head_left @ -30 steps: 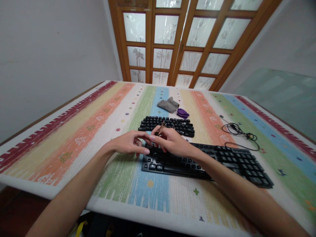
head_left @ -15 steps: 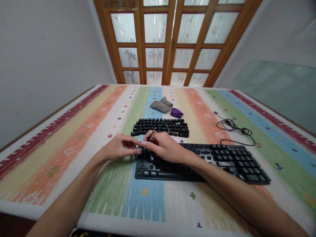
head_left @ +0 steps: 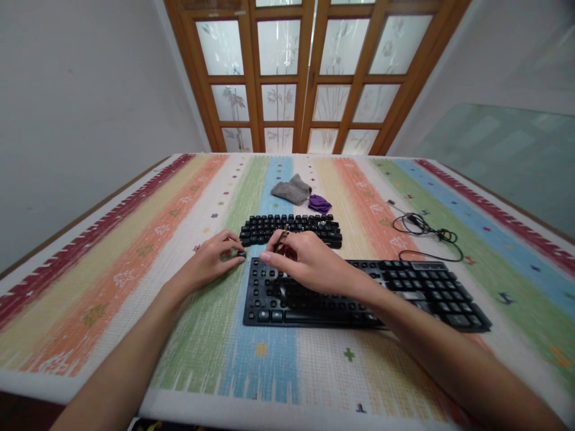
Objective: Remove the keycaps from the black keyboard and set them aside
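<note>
My left hand (head_left: 215, 257) is off the keyboard's left edge, above the striped cloth. Its thumb and fingers pinch a small black keycap (head_left: 241, 254). Over the left part of the black keyboard (head_left: 314, 319) hovers my right hand (head_left: 305, 257), fingers curled round a slim dark tool (head_left: 281, 238) whose kind I cannot make out. Many switches on the keyboard's left and middle are bare, while the number pad and long space bar carry caps. Rows of loose black keycaps (head_left: 263, 229) lie just behind the keyboard, partly hidden by my right hand.
A grey cloth (head_left: 291, 190) and a purple cloth (head_left: 320, 204) lie behind the keycap rows. To the right, a black cable (head_left: 426, 230) is coiled on the striped tablecloth (head_left: 179, 239). Wooden doors with glass panes (head_left: 281, 99) stand beyond the table.
My left hand has moved left and back, away from the keyboard, with a keycap in its fingers. The right hand has lifted slightly with the tool.
</note>
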{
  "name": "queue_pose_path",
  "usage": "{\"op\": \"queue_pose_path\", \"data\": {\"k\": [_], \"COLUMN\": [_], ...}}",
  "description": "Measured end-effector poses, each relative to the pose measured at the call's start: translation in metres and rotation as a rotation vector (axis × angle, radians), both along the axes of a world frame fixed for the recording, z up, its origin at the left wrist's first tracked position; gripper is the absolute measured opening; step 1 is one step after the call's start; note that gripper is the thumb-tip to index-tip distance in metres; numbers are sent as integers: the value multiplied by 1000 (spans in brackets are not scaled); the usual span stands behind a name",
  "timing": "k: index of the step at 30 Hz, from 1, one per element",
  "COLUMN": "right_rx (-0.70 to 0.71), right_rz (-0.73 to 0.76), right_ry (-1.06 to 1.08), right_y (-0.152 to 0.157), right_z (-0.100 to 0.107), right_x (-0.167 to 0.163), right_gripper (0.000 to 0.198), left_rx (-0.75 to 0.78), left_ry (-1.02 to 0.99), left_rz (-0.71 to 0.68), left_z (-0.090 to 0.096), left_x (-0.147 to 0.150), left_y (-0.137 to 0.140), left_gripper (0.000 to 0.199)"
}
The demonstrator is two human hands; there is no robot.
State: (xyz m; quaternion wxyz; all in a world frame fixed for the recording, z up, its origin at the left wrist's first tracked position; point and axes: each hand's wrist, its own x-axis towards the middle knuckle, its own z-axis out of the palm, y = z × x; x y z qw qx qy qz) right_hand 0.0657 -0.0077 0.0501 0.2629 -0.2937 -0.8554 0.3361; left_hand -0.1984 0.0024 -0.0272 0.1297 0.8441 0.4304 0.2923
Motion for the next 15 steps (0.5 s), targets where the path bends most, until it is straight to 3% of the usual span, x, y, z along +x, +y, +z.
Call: {"op": "queue_pose_path", "data": {"k": [8,15], "right_rx": [-45,-96], "right_rz": [107,322], "right_ry": [-105,-253], "right_y": [-4,-7], "right_z": [7,3], "right_x": [7,6], "right_gripper": [24,26], "left_rx": [97,133], "left_ry": [63,76], "left_rz": [59,61], "left_z": [-8,-11], "left_x": [2,2], "left_y": [1,1], "left_gripper": [15,15]}}
